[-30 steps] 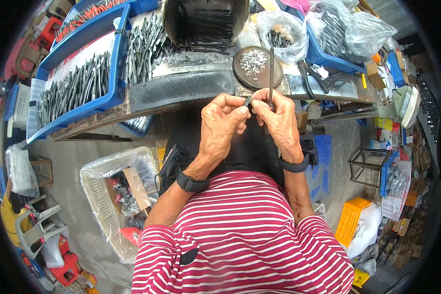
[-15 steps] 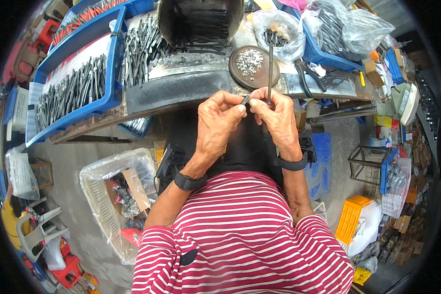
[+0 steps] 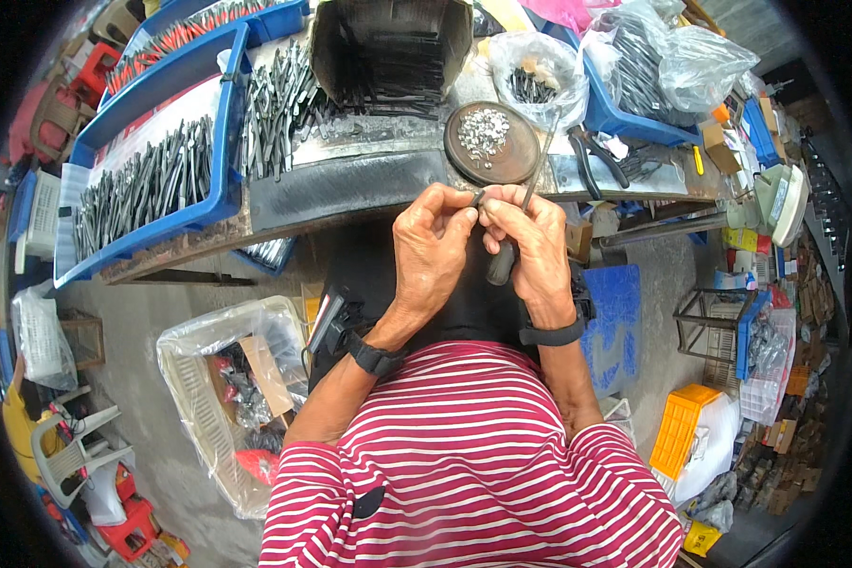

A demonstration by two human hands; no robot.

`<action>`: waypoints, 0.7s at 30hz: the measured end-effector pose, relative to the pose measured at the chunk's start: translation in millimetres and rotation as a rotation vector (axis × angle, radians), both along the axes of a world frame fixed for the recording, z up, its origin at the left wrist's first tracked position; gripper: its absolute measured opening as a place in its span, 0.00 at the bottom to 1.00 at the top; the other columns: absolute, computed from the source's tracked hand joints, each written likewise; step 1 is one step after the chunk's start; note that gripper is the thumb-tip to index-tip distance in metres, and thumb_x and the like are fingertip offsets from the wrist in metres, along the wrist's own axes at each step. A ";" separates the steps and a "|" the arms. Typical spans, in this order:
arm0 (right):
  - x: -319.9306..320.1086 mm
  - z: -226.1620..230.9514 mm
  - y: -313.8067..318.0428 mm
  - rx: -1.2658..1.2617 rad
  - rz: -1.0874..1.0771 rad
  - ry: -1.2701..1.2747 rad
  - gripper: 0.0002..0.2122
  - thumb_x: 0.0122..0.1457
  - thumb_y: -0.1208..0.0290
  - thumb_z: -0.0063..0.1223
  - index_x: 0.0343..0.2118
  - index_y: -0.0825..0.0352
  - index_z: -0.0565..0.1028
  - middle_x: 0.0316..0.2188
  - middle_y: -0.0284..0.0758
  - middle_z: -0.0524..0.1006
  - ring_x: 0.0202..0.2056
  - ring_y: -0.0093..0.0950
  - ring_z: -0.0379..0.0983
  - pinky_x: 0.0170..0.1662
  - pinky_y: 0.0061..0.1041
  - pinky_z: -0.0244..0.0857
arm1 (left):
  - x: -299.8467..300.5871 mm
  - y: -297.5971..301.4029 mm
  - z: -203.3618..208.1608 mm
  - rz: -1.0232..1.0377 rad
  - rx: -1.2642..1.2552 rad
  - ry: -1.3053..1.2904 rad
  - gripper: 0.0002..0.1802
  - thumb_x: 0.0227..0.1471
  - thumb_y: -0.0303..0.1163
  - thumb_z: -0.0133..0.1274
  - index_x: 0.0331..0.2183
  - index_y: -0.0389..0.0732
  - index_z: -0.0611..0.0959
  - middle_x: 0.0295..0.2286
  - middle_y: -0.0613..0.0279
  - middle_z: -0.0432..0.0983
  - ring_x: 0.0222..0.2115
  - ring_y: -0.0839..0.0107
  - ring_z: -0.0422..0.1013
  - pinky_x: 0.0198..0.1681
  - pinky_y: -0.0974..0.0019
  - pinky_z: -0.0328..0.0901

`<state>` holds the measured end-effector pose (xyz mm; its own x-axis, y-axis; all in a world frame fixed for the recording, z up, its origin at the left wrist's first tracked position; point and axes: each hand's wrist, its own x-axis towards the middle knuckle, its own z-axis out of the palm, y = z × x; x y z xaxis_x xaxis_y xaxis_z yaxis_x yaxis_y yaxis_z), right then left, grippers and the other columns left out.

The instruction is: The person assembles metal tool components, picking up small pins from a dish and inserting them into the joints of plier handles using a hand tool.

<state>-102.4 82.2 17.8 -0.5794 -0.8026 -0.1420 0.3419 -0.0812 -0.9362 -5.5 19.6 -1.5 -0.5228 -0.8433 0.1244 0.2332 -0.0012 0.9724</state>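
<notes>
In front of me at the bench edge, my left hand (image 3: pixel 434 248) is closed in a pinch on a small dark metal piece (image 3: pixel 478 200). My right hand (image 3: pixel 532 241) meets it there, thumb and forefinger close to the same piece; whether they grip it too I cannot tell. Tucked in the right hand is a screwdriver-like tool, its dark handle (image 3: pixel 502 264) below the palm and its thin shaft (image 3: pixel 541 161) slanting up over the bench. Just beyond the hands sits a round brown dish (image 3: pixel 513 169) with a heap of small shiny metal parts (image 3: pixel 484 132).
Blue trays (image 3: pixel 225 180) of dark metal tools stand at left, beside a loose pile (image 3: pixel 284 104) and an open box (image 3: pixel 336 57). On the right are a plastic bag (image 3: pixel 538 57) of dark parts, pliers (image 3: pixel 592 156) and another blue tray (image 3: pixel 625 118). A lined crate (image 3: pixel 194 402) rests on the floor.
The screwdriver-like tool has tipped from nearly upright to a slant, its handle now showing below my right palm. Both hands stay together, and the left has shifted slightly right.
</notes>
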 end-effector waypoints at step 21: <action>-22.4 2.4 -3.4 0.092 -0.058 0.437 0.06 0.49 0.74 0.49 0.28 0.72 0.72 0.17 0.29 0.71 0.15 0.13 0.61 0.16 0.11 0.54 | -2.5 -10.1 10.1 -0.192 0.205 0.015 0.10 0.47 0.27 0.47 0.33 0.32 0.73 0.19 0.66 0.68 0.15 0.86 0.58 0.16 0.82 0.53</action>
